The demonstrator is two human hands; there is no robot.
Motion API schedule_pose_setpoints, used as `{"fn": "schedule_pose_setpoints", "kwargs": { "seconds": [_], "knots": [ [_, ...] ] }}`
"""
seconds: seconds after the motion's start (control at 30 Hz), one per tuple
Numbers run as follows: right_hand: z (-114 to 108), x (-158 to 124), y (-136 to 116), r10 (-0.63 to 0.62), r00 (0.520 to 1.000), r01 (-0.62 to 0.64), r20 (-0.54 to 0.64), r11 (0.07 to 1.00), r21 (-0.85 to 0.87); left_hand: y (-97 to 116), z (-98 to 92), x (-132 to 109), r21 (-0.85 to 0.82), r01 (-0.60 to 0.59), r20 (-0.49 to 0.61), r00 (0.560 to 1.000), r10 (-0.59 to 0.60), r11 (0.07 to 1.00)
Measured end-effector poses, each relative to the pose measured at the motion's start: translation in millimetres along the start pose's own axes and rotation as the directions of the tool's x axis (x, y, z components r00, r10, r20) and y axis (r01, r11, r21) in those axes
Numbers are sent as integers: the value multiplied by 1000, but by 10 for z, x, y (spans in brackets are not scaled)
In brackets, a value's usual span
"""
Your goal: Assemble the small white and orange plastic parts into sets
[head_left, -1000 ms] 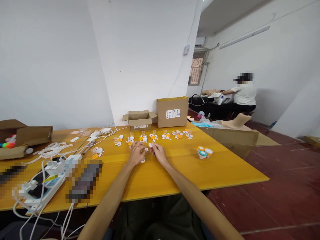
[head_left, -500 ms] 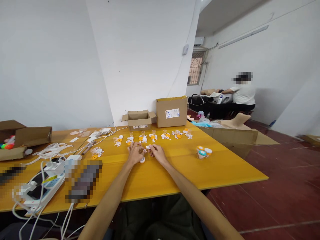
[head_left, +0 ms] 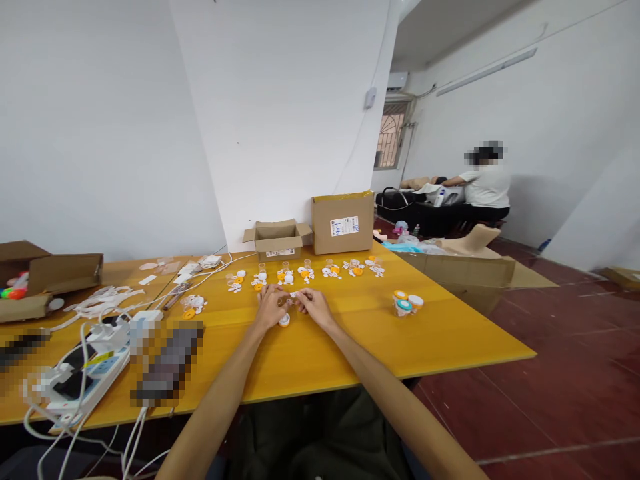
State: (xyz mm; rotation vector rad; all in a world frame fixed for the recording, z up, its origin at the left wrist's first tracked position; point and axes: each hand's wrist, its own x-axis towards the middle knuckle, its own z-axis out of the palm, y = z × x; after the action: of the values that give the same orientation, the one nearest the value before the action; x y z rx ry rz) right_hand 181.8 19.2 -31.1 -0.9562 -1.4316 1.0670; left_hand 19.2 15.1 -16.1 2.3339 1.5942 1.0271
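Note:
Both my hands rest close together on the yellow table (head_left: pixel 350 347). My left hand (head_left: pixel 271 309) has its fingers curled around a small clear piece I can barely make out. My right hand (head_left: pixel 313 306) pinches a tiny white part (head_left: pixel 293 295) against the left hand's fingertips. A small white and orange cap (head_left: pixel 284 321) lies just below my left hand. Beyond my hands runs a row of small white and orange parts (head_left: pixel 306 271), sorted into several little groups.
Two cardboard boxes (head_left: pixel 343 222) stand by the white pillar. Three small capped pots (head_left: pixel 406 303) sit to the right. Power strips and white cables (head_left: pixel 85 373) crowd the left side, with another open box (head_left: pixel 45 273). A seated person (head_left: pixel 483 187) works far right.
My hands have drawn a little closer together, and the right fingertips now meet the left ones over the white part. The view has shifted slightly.

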Motion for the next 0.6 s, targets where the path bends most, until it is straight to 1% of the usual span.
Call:
{"fn": "schedule_pose_setpoints", "kwargs": {
  "seconds": [0.13,0.3,0.43,0.6],
  "knots": [
    [-3,4,-13,-12,1000,12,-16,1000,16,15,-8,21,-74,1,-35,999,-3,997],
    [4,6,-37,-37,999,37,-1,994,103,72,-57,29,-153,3,-24,1000,-7,988],
    [19,-5,-68,-49,999,47,12,987,155,89,-81,31,-170,2,-56,998,-12,985],
    [34,-8,-70,-47,999,46,3,987,154,119,-108,31,-180,-12,-84,996,-3,984]
  ]
}}
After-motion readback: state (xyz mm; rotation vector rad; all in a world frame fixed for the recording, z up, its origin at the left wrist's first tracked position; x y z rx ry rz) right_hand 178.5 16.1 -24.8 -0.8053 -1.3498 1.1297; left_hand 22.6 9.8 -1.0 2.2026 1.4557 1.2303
